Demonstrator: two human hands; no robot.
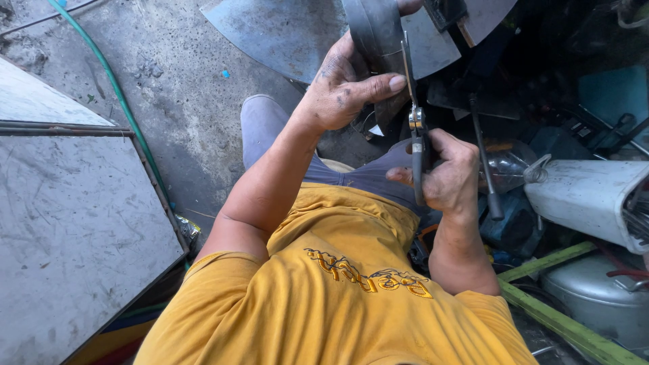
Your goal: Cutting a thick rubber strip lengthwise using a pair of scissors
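green hose (128,115) beside metal sheet (74,223)

Down on the concrete floor (182,101), grey and stained, a green hose (115,88) snakes from the top edge toward the lower left. A small blue speck (225,74) sits upper centre. A scratched metal sheet (67,223) fills the left side of the frame, and a curved metal plate (277,34) lies at the top. Lower right, green wooden bars (561,324) rest among clutter.

Stained concrete floor (169,88), green hose (122,101), daylight, scattered scrap.
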